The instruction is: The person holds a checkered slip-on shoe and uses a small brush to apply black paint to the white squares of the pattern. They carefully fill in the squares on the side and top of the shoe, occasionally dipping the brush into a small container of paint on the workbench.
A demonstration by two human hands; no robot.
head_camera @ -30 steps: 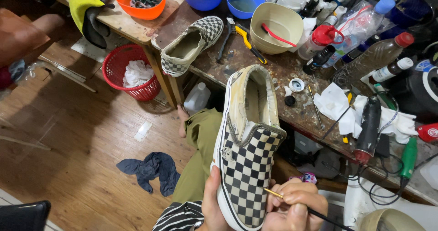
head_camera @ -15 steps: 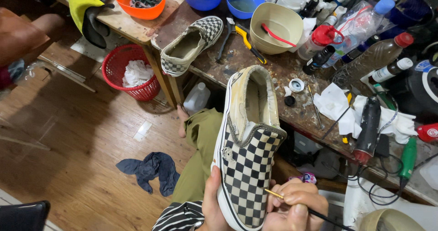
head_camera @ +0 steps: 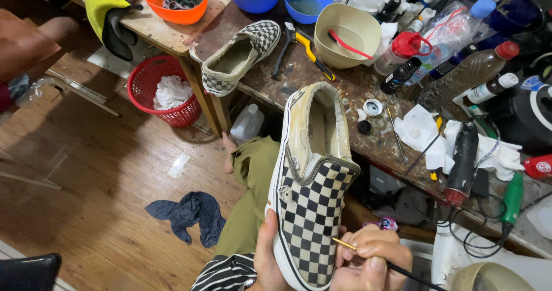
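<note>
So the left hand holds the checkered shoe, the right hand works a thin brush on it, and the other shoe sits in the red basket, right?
Not quite. The head view shows the other shoe on the workbench, not in the red basket, which holds white rags. The left hand holding the checkered shoe and the right hand with the brush are correct.

A second checkered slip-on shoe (head_camera: 241,56) lies on the far part of the worn workbench (head_camera: 345,90), with a yellow-handled brush (head_camera: 305,45) just right of it and a beige bowl (head_camera: 345,35) beyond. Far left, an orange bowl (head_camera: 175,0) sits on a wooden table (head_camera: 155,32), a red basket (head_camera: 164,98) of white rags below it. A dark blue cloth (head_camera: 190,213) lies on the wooden floor (head_camera: 86,182).
</note>
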